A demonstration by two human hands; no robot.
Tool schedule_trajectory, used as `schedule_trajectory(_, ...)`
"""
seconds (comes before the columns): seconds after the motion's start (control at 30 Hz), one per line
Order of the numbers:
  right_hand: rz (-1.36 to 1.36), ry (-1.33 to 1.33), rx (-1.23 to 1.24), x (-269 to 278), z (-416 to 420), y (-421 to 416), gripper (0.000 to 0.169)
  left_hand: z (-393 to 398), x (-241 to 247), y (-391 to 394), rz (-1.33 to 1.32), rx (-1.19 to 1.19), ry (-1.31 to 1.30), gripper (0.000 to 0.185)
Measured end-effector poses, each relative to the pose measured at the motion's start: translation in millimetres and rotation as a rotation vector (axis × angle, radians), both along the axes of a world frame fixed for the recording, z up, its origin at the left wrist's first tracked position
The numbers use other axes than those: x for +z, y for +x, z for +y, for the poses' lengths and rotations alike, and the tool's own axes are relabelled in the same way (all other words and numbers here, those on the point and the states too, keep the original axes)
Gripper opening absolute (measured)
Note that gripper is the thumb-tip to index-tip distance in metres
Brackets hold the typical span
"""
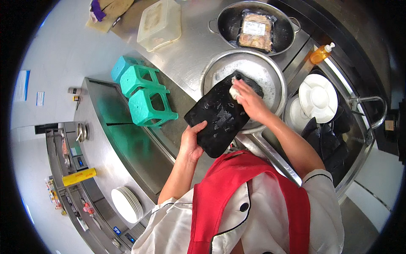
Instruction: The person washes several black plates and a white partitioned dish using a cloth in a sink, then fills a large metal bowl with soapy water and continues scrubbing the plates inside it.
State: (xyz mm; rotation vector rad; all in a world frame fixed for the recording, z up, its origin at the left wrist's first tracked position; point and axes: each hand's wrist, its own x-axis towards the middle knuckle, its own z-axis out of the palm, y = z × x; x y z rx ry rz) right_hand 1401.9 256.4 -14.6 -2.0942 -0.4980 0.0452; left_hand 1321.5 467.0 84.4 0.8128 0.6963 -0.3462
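Observation:
My left hand [192,138] grips the lower left edge of a black slab-like plate [222,117], which is wet and has some suds on it. The plate is tilted over the near left rim of a round metal basin [275,79]. A pale cloth or sponge [234,92] is in my right hand [250,100], pressed to the upper right part of the plate. Inside the basin, dark wet material [253,87] shows behind my right hand; what it is, I cannot tell.
Beyond the basin, a metal colander-like pot [223,27] holds packaged meat [255,35]. White divided plates [318,98] and black dishes [326,143] fill the sink at right, near an orange pump bottle [321,54]. Left are a plastic tub [160,23], green stools [147,106] and stacked white plates [127,203].

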Motion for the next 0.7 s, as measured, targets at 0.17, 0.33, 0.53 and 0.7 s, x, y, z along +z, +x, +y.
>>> schedule_trajectory(0.17,-0.08,0.106,0.279,45,21,-32,0.048,1,-3,-1,-0.018,-0.002,-0.024,0.04)
schedule_trajectory(0.33,-0.172,-0.18,-0.008,6,-1,16,0.036,3,-4,-4,-0.033,-0.03,0.016,0.042)
schedule_trajectory(0.53,-0.033,0.181,0.117,50,13,10,0.02,2,-6,-5,-0.121,-0.073,0.036,0.041)
schedule_trajectory(0.7,-0.125,0.108,0.251,110,67,-7,0.021,1,-2,-7,-0.148,-0.093,0.075,0.035)
